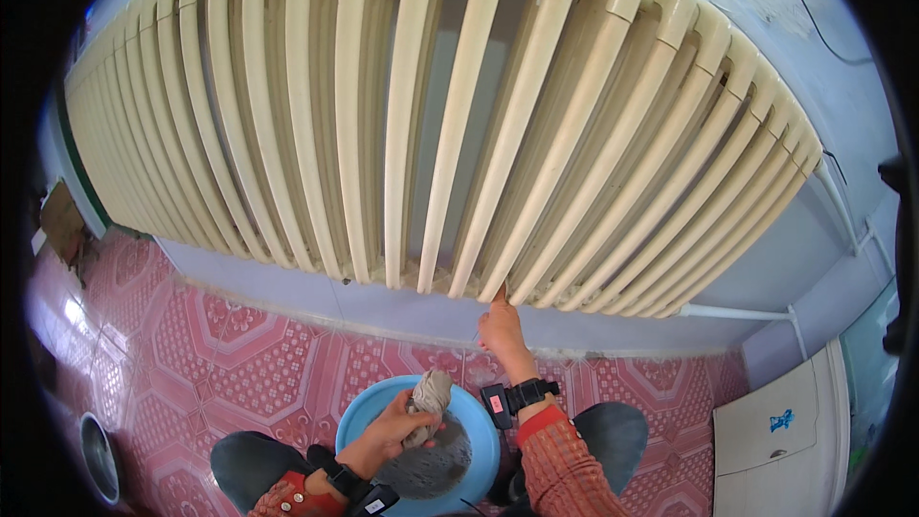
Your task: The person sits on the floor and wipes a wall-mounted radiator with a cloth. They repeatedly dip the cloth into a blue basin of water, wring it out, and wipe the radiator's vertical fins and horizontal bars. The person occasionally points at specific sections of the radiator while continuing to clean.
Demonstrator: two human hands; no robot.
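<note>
A crumpled grey-beige cloth [431, 396] is bunched in my left hand [392, 424], the fingers wrapped round it. It is held over a light blue plastic basin [490, 440] with murky grey water [426, 464] in it. My right hand [501, 325] is raised to the lower end of the cream radiator [464, 134]. Its index finger stretches up at a gap between two columns, and the fingertip is partly hidden there. The other fingers look loosely bent, and I see nothing held in this hand.
White pipes [742, 313] run from the radiator's right end along the wall. A pale cabinet [771, 426] stands at the right. At the lower left, a metal bowl [99, 458] rests on the pink patterned tile floor [230, 364]. My knees [613, 440] flank the basin.
</note>
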